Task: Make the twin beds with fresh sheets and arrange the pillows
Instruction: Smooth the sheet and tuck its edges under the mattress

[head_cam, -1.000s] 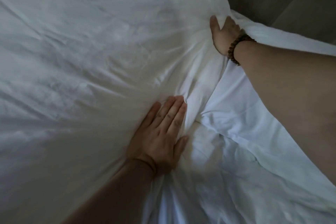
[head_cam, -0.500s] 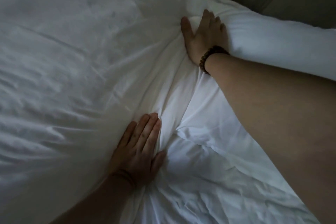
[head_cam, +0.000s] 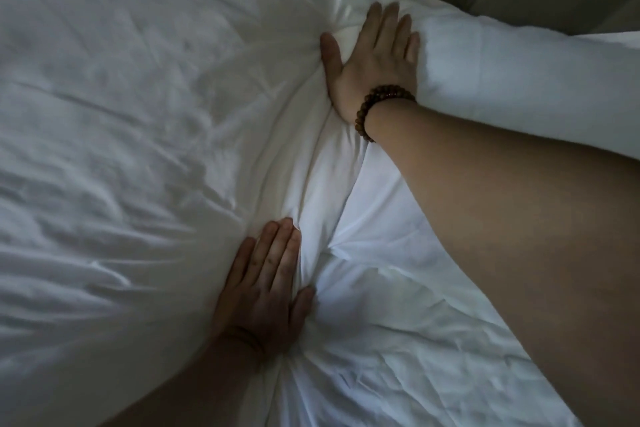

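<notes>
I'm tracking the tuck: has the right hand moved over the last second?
Yes. The right hand, earlier hooked over the large pillow's far edge, has pulled back toward the person and lies flat against it.

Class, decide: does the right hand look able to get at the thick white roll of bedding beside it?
Probably yes. The right hand lies flat and open, its outer edge already against the thick white roll of bedding. Nothing lies between them.

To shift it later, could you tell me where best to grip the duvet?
Probably the bunched edge of the duvet between the left hand and right hand, from the sheet side: folds gather there; elsewhere it's taut and puffy.
</notes>
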### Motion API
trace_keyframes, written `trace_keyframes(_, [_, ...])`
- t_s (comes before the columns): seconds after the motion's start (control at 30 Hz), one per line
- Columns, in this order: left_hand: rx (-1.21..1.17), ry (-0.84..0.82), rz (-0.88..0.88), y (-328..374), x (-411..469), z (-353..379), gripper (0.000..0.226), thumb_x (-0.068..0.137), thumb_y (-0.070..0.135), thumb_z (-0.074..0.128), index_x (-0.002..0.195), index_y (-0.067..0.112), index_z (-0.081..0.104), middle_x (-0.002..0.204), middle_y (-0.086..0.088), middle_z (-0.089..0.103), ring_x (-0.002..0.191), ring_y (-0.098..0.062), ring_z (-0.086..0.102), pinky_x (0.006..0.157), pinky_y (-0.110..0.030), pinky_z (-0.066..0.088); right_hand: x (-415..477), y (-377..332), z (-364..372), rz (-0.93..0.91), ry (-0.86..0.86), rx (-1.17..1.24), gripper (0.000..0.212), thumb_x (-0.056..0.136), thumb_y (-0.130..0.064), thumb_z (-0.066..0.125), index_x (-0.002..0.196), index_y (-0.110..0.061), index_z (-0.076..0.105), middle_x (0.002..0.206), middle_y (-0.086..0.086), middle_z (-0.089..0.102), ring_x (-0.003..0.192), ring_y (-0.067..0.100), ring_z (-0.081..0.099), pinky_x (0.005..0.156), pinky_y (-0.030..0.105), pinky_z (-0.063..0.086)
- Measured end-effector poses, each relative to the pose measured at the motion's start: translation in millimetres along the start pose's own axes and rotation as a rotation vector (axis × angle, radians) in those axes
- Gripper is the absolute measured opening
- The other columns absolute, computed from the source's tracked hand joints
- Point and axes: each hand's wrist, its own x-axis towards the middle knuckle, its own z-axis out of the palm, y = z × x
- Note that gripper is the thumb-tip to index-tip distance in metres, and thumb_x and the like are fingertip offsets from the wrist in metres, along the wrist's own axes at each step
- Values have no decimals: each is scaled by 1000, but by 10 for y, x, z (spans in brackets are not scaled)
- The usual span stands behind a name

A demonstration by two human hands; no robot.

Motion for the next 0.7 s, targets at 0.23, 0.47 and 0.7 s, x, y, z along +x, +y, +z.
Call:
trace_keyframes(0.23, [27, 14, 0, 9, -12, 24, 76, 93, 43, 50, 155, 4, 30, 165, -11, 21, 155, -25, 15, 124, -49, 16, -739, 1, -242, -152, 272, -197, 74, 103, -52, 11, 158, -2, 6, 166, 15, 4, 154, 28, 3, 123, 55, 3])
trace_keyframes(0.47, [84, -58, -21, -6, -19, 56, 74, 97, 46, 39, 157, 5, 26, 167, -9, 16, 156, -22, 4, 126, -44, 3, -1626, -235, 127, -328, 186, -55, 67, 102, -37, 25, 158, -1, 14, 166, 14, 9, 154, 32, 3, 124, 50, 6])
trace_keyframes(0.7, [79, -44, -1, -2, 14, 33, 77, 96, 46, 45, 157, 3, 26, 166, -12, 19, 156, -24, 8, 126, -45, 7, -1522, -106, 461, -353, 227, 2, 67, 100, -37, 30, 157, -5, 18, 166, 10, 15, 154, 26, 10, 125, 43, 7])
